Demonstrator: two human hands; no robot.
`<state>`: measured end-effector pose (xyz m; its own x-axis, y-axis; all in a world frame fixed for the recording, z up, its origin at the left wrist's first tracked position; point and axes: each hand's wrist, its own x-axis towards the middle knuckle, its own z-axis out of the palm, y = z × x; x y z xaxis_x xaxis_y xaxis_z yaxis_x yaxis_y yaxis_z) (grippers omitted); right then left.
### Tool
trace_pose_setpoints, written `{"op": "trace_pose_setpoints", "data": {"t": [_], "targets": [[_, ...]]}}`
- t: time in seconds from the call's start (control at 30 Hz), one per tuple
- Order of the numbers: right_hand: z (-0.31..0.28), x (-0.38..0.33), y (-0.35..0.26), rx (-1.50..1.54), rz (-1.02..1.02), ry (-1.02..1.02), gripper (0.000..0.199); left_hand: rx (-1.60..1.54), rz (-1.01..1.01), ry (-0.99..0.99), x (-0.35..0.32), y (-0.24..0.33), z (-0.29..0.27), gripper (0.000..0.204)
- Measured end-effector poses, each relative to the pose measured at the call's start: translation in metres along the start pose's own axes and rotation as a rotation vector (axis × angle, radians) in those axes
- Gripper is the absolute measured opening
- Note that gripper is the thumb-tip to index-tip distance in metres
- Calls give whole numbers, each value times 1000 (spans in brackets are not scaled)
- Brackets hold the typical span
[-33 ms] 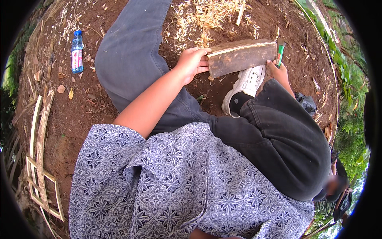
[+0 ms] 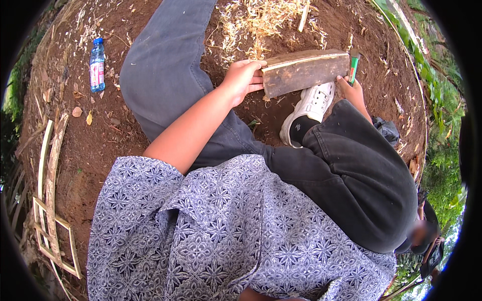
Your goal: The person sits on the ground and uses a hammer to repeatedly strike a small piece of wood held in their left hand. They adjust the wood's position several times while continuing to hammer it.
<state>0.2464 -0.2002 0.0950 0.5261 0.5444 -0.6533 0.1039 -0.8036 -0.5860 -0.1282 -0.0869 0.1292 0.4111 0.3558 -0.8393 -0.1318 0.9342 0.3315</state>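
A thick wooden block [image 2: 306, 75], dark brown on its near face with a pale strip along the upper edge, is held crosswise over the ground. At its left end my left hand [image 2: 241, 83] grips it, thumb on top and fingers along the side and underneath. My right hand [image 2: 352, 92] holds the lower right corner, partly hidden by my raised knee. Just beyond that end is a tool with a green handle [image 2: 354, 69]; its kind is not clear. Below the block is my white shoe [image 2: 316, 103].
Pale wood shavings [image 2: 256, 22] lie beyond the block. A blue-capped bottle [image 2: 97, 67] stands or lies at the left, above long wooden strips and a small frame [image 2: 75, 251]. A black plastic bag [image 2: 385, 131] is by my right knee. Another person [image 2: 422, 236] is at the far right.
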Motion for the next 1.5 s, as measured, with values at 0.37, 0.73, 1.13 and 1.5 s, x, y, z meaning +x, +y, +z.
{"op": "trace_pose_setpoints", "data": {"t": [0.37, 0.73, 1.13, 1.5], "targets": [[-7, 8, 17, 14, 22, -29, 28, -18, 35, -31, 9, -10, -6, 24], [-5, 0, 5, -24, 26, -31, 25, 76, 56, -1, 5, -10, -1, 41], [-8, 5, 8, -61, 8, -33, 28, 657, 399, 44, 15, -25, -7, 45], [-12, 12, 16, -56, 5, -65, 31, 1187, 560, 19, 5, -14, -9, 45]]}}
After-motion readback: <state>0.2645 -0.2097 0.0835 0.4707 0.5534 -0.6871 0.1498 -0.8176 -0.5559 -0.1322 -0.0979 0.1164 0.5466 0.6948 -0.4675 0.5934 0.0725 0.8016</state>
